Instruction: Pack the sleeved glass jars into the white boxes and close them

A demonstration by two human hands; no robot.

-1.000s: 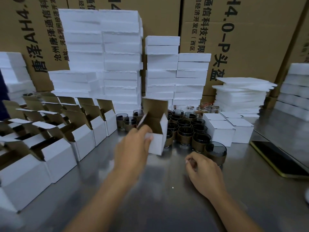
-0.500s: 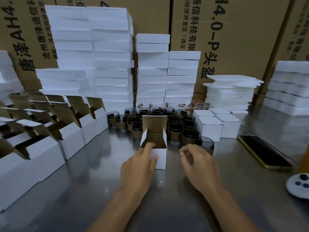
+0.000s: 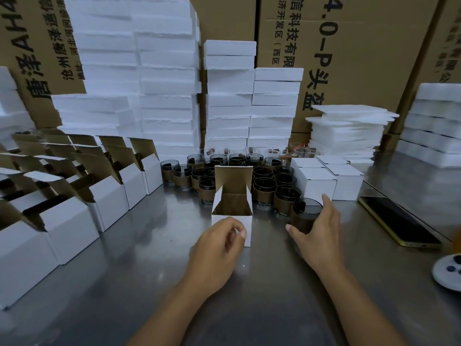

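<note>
An open white box [image 3: 232, 203] stands upright on the steel table [image 3: 139, 258], its lid flap raised at the back. My left hand [image 3: 217, 245] sits against the box's front lower wall with fingers loosely curled, holding nothing. My right hand [image 3: 321, 236] curls round a sleeved glass jar [image 3: 305, 211] just right of the box, thumb on its near side and forefinger on its far side. The jar is dark glass with a brown sleeve and stands on the table. Behind the box is a cluster of several more sleeved jars [image 3: 264, 181].
Several open white boxes [image 3: 109, 196] line the left side. Closed white boxes [image 3: 316, 181] sit right of the jars. Foam block stacks [image 3: 164, 83], foam sheets [image 3: 349, 126] and cartons [image 3: 374, 58] fill the back. A phone [image 3: 396, 221] and a white round object [image 3: 449, 273] lie at right.
My left hand set the box down on the table and loosened its hold. My right hand moved right and closed round the nearest sleeved jar.
</note>
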